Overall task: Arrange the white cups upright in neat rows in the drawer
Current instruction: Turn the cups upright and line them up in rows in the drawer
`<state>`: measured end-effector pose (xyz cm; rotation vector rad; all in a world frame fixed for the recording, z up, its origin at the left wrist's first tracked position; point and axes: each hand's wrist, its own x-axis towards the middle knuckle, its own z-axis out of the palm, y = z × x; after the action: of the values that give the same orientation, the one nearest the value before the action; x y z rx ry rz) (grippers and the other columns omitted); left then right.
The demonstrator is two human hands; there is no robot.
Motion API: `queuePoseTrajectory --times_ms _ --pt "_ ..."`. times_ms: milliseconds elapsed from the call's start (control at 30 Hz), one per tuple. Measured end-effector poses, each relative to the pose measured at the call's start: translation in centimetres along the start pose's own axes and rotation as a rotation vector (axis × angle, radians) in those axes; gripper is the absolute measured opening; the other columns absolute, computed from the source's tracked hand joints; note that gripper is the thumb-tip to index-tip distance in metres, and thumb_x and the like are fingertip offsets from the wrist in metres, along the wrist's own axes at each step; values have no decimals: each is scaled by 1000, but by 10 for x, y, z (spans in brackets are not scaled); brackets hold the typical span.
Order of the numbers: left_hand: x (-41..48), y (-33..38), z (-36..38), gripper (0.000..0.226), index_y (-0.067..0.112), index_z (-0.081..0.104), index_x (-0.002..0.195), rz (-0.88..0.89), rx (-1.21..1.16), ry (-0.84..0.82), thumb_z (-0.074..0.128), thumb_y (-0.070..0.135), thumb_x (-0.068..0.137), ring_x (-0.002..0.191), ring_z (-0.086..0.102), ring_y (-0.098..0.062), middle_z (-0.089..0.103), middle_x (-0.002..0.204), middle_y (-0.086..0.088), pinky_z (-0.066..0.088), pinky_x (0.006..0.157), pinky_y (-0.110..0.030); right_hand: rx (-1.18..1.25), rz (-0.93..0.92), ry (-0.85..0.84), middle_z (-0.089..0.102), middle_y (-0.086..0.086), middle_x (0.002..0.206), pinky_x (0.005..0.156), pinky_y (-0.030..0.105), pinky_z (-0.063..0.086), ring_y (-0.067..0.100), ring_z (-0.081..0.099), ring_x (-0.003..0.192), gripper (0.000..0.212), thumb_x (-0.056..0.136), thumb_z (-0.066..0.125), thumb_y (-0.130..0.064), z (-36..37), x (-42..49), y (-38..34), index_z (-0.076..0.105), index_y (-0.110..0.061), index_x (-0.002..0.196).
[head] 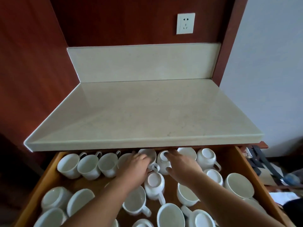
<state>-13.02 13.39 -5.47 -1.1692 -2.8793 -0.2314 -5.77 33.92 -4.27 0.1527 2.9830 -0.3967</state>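
Tilted cup point(148, 156) sits at twelve o'clock in the drawer point(49, 172), right under the counter's lip. My left hand point(136, 165) grips it, fingers curled over its near side, handle poking out toward five o'clock. Just beside it, at three o'clock, is the upturned cup point(162, 163), base up. My right hand point(182, 165) clamps it, a fingertip on the base and the thumb on the near wall. Over at ten o'clock is the back row point(89, 166): three cups upright and packed close, handles toward one o'clock. From four round to eight o'clock, loose cups point(170, 215) lie jumbled, some mouth up, some base up. The counter point(144, 112) overhangs, and a socket point(185, 23) is on the red panel behind.
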Motion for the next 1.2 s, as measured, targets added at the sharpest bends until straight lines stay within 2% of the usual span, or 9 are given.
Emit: queuePoseTrajectory --times_ms 133,267,367,467,667,800,933,1033,1200 --pt "5 20 2 20 22 57 110 -108 70 -66 50 10 95 99 64 -25 67 106 -2 39 72 -31 -49 -44 -47 30 -2 155 75 44 54 36 64 111 59 94 55 -36 11 17 2 30 -33 148" --pt "6 30 3 22 22 53 110 -156 116 -112 56 7 94 96 65 -26 67 105 -3 36 67 -32 -40 -32 -78 39 6 146 78 44 54 37 63 114 68 94 62 -43 11 26 4 26 -29 150" --pt "6 31 4 21 22 53 108 -166 97 -130 55 6 93 94 67 -26 67 104 -3 36 64 -32 -76 -19 -81 42 10 144 78 44 55 38 64 113 66 97 58 -37 9 28 2 24 -25 153" --pt "4 30 3 21 21 54 106 -130 78 -119 54 5 93 91 66 -27 67 102 -3 37 64 -32 -115 -17 -91 39 13 147 76 43 53 39 64 113 72 97 58 -39 7 24 0 21 -25 157" --pt "-3 26 3 23 24 54 103 -30 25 -135 52 5 90 90 65 -30 67 98 -4 38 64 -34 -189 -18 -113 41 12 141 69 38 47 36 66 106 66 93 58 -54 2 15 -3 37 -25 148" --pt "-4 20 4 16 24 51 97 26 -3 -149 52 10 92 88 64 -30 65 96 -4 38 63 -36 -165 -12 -139 48 9 134 78 43 53 37 65 111 71 90 64 -46 5 7 -7 31 -25 148" --pt "-2 19 2 9 23 51 99 42 20 -185 52 15 97 93 65 -31 64 101 -4 39 66 -36 -150 42 -99 50 6 131 73 42 51 36 65 111 68 91 66 -37 3 0 -11 31 -25 148" --pt "0 21 -5 11 20 55 104 46 50 -211 49 14 98 95 66 -31 65 106 -6 39 66 -35 -125 72 -56 49 4 135 72 41 51 35 65 110 74 87 68 -46 -4 -9 -10 30 -29 148" --pt "3 17 -6 20 32 56 98 31 -70 -213 53 13 92 84 69 -25 69 91 -2 56 66 -36 -67 78 41 47 0 136 69 41 56 35 68 98 78 81 70 -43 -17 -23 -9 26 -37 145"
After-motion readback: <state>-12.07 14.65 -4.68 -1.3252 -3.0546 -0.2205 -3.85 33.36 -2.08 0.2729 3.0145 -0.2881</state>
